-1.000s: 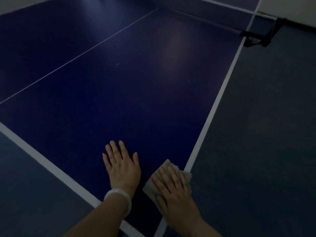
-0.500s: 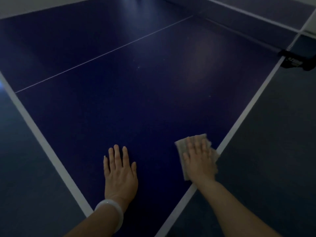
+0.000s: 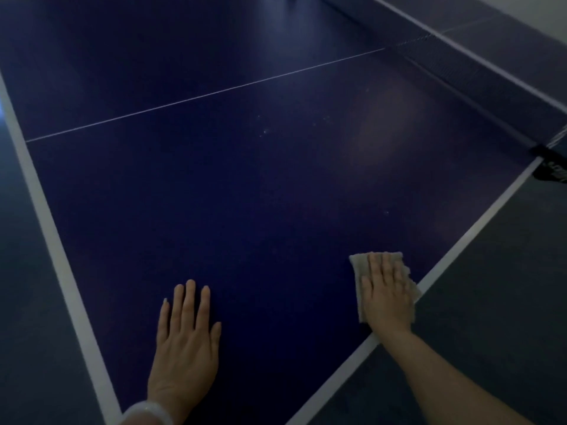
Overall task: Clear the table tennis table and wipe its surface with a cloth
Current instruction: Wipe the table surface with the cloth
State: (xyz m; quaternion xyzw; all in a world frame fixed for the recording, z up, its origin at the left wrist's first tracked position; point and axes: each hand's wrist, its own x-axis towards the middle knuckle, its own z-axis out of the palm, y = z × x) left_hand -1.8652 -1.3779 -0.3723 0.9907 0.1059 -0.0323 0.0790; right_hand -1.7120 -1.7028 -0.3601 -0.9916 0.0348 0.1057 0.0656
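With nothing visible left to clear, she wipes: the right hand (image 3: 387, 294) presses flat-fingered on a pale folded cloth (image 3: 358, 263) at the dark blue bench's (image 3: 245, 194) white side line, the left hand (image 3: 185, 342) spread flat and empty beside it, and the unwiped stretch ahead of her fingers looks next.

Two bare forearms, no sleeves, pale translucent bangle (image 3: 147, 412) on the left wrist
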